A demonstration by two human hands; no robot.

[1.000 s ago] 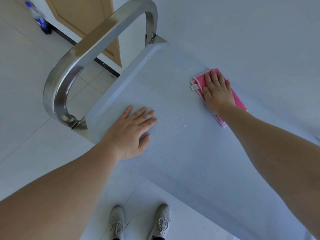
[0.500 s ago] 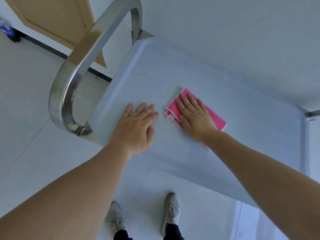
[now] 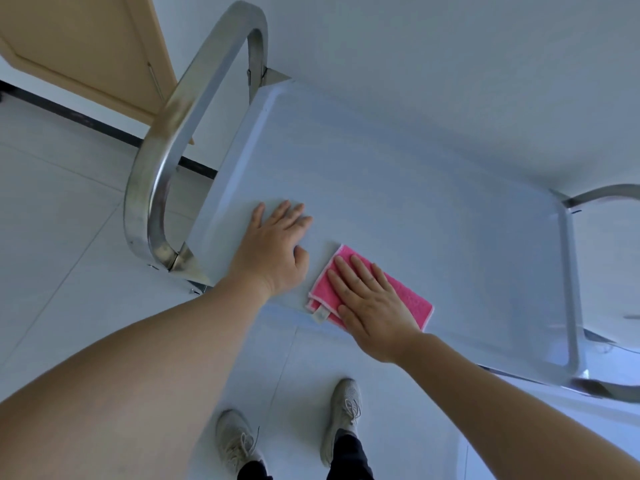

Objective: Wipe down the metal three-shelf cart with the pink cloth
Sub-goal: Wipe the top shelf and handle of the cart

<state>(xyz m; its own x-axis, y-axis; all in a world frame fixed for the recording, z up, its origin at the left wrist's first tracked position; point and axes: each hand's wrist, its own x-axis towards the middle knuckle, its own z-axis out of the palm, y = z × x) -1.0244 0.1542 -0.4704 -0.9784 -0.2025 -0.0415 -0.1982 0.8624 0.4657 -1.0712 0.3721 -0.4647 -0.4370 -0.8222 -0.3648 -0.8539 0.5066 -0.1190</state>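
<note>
The metal cart's top shelf fills the middle of the view, a flat pale tray with a raised rim. A folded pink cloth with a white tag lies at the shelf's near edge. My right hand presses flat on the cloth, fingers spread and pointing away from me. My left hand rests flat on the bare shelf just left of the cloth, near the left corner. The lower shelves are hidden under the top one.
A curved steel handle rises at the cart's left end, and another steel bar shows at the right end. A wooden door stands behind on the left. My two shoes stand on the tiled floor below the shelf.
My right hand has slid the pink cloth from the far middle of the shelf back toward me to the near edge. My left hand stayed planted near the left corner.
</note>
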